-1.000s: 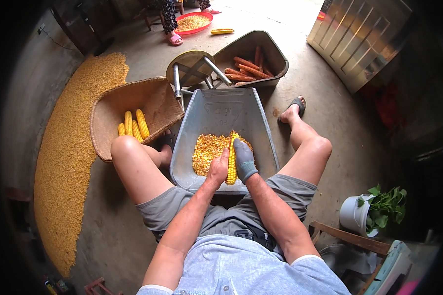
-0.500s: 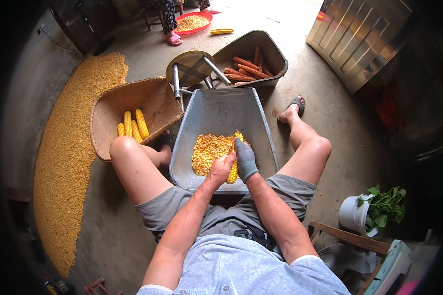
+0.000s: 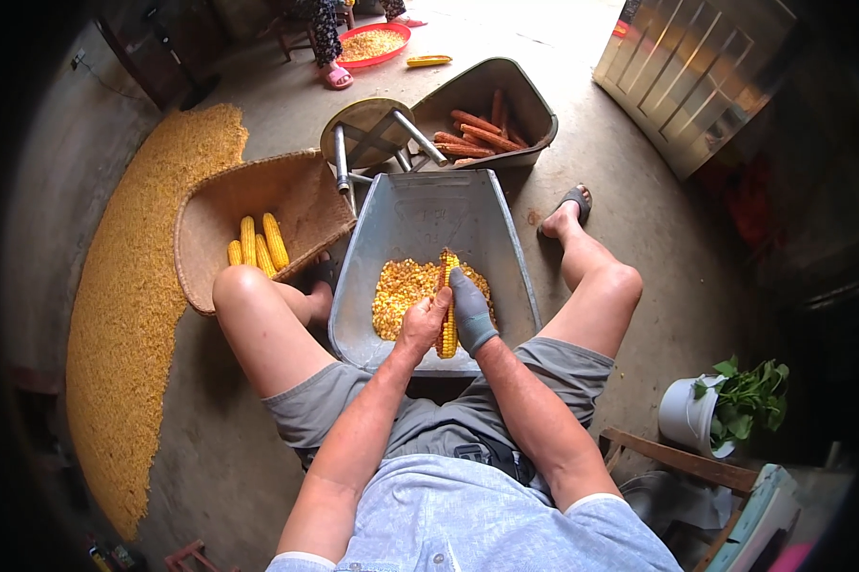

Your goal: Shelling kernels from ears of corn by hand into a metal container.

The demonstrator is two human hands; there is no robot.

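Note:
An ear of corn (image 3: 447,337) is held lengthwise between both hands, its far end pointing away from me. Yellow kernels cover its right side, while a reddish bare strip shows along the left. My left hand (image 3: 422,322), bare, is closed around the ear's left side, with the thumb against it. A grey glove covers my right hand (image 3: 471,311), which grips the ear from the right. Beneath them, loose corn kernels (image 3: 397,292) lie in a grey tub (image 3: 429,214) between my legs.
Whole ears (image 3: 273,240) lie in a woven basket (image 3: 205,243) at left, beside a long kernel heap (image 3: 129,315). Beyond the tub are a tipped stool (image 3: 367,129) and a dark bin (image 3: 544,129) of reddish cobs (image 3: 486,135). Another person's foot (image 3: 337,75) is near a red tray (image 3: 401,48).
The ear's far end has swung slightly left and its reddish bare side has turned into view. Both hands have shifted a little with it, still gripping.

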